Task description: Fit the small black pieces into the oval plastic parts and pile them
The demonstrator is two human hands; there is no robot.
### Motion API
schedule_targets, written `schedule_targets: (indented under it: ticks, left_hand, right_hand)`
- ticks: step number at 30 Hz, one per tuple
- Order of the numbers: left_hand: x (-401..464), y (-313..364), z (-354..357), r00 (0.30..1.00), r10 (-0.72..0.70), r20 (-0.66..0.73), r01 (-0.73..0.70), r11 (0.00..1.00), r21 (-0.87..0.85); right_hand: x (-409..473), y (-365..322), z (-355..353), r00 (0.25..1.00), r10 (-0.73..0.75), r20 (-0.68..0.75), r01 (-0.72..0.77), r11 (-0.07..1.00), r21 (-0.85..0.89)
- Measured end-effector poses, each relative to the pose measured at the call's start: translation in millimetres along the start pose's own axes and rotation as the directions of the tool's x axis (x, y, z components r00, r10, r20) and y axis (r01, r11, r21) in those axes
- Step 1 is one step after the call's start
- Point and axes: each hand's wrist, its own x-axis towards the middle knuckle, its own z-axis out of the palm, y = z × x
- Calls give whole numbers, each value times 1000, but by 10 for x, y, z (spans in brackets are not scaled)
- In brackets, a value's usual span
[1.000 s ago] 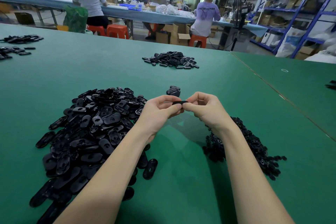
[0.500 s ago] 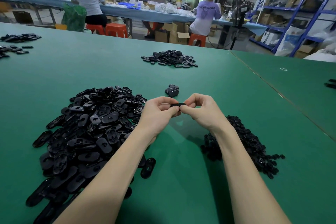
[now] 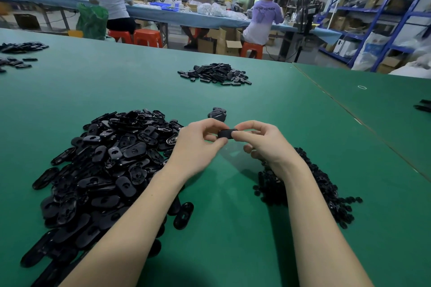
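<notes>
Green workbench (image 3: pixel 233 228): left hand (image 3: pixel 198 144) and right hand (image 3: pixel 263 144) pinch one black oval plastic part (image 3: pixel 225 133), likely mid-fitting; piling follows.

Two hands, left (image 3: pixel 198 144) and right (image 3: pixel 263 144), share one oval part (image 3: pixel 225 134). Oval parts lie in three big heaps, near left (image 3: pixel 100 170), far centre (image 3: pixel 215 74), far left (image 3: pixel 16 53); small black pieces form one heap (image 3: pixel 310 184). Three orange stools (image 3: pixel 148 38) stand beyond the bench (image 3: pixel 233 228).
</notes>
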Motion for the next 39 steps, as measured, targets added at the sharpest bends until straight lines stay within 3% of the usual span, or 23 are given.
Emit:
schedule_targets:
  ticks: [3,6,9,12,16,21,26,31,35,39]
  left_hand:
    - [28,-65,-6,999,29,-16,-26,992,125]
    - [221,-174,-44,997,-62,-45,67,990,128]
    - [569,-264,-37,979,-128,-160,161,963,217]
    - [867,-326,39,968,-132,-212,219,858,464]
    - [1049,-399,181,978,-149,-146,208,695,688]
    - [1162,-295,283,988,-141,-64,144,692,707]
    - [1027,-210,212,986,-163,-26,144,773,617]
    - [431,-111,113,997,-24,-71,57,864,500]
    - [10,-111,165,998,59,-27,-37,857,514]
    - [1,-147,135,998,33,56,-62,738,671]
  right_hand:
    - [-6,-14,6,1000,5,-28,-6,999,-54]
    - [-12,-20,4,999,29,-44,-33,995,-95]
    - [-34,-28,17,998,70,3,-69,991,-112]
    - [-51,-50,39,992,97,80,-86,987,-138]
    - [-43,-32,56,986,97,133,-79,988,-135]
    - [-17,13,72,978,117,175,-76,971,-228]
    - [3,33,79,978,104,180,-57,967,-249]
    - [24,28,85,979,96,181,-47,965,-257]
    - [-1,3,49,975,107,196,-37,942,-334]
    - [-18,-18,24,979,103,175,-31,929,-370]
